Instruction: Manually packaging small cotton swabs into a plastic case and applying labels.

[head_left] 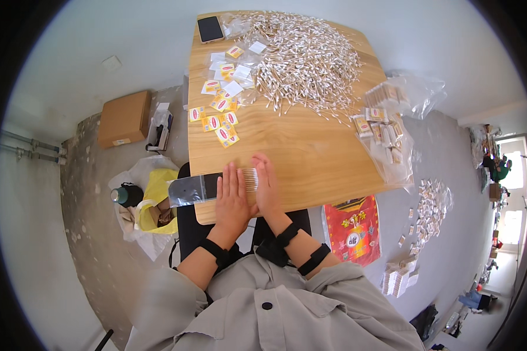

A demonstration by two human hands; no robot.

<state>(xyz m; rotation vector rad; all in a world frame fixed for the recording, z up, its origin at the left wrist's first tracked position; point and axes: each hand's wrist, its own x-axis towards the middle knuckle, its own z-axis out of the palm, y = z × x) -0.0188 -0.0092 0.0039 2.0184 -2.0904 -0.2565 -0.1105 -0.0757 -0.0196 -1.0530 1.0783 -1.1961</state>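
Near the front edge of the wooden table, my left hand (232, 196) lies flat with its fingers straight, over a clear plastic bag (187, 190) that juts past the table's left edge. A row of cotton swabs (250, 179) shows between my two hands, laid side by side; its left part is hidden under my left hand. My right hand (267, 186) stands on its edge against the right side of that row, fingers stretched and slightly curved. My wrists are close together. A large heap of loose cotton swabs (310, 61) covers the table's far part.
Yellow and white cards (219, 123) lie along the table's left side, below a phone (211, 29). Packed swab bundles (380, 126) in clear plastic hang over the right edge. On the floor are a cardboard box (125, 119), a red bag (352, 231) and scattered small packs (430, 213).
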